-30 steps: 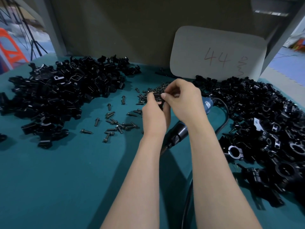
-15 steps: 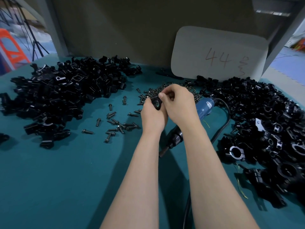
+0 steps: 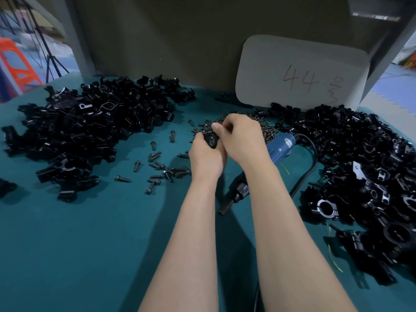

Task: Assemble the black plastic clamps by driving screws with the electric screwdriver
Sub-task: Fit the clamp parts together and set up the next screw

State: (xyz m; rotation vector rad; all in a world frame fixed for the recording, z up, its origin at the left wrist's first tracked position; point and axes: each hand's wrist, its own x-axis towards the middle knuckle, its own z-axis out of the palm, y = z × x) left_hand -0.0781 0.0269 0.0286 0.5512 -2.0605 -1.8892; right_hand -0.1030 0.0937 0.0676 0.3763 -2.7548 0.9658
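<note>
My left hand [image 3: 206, 157] grips a small black plastic clamp [image 3: 211, 140] above the middle of the teal table. My right hand [image 3: 242, 140] meets it from the right, thumb and fingers pinched on the clamp's top; whatever sits under those fingertips is hidden. The blue electric screwdriver [image 3: 278, 148] lies on the table under my right wrist, its black nose [image 3: 236, 194] pointing toward me and its cord [image 3: 308, 167] curling off to the right. Loose black screws [image 3: 162, 167] are scattered left of my hands, and a denser screw heap [image 3: 266, 129] lies behind them.
A big pile of black clamp parts [image 3: 90, 129] covers the left of the table, and another pile [image 3: 364, 167] fills the right, with a silver-bored clamp [image 3: 325, 208] at its near edge. A white card marked 44 [image 3: 301, 73] leans on the back wall.
Both hands have drawn slightly toward me and lower, staying together on the clamp. The screwdriver has not moved.
</note>
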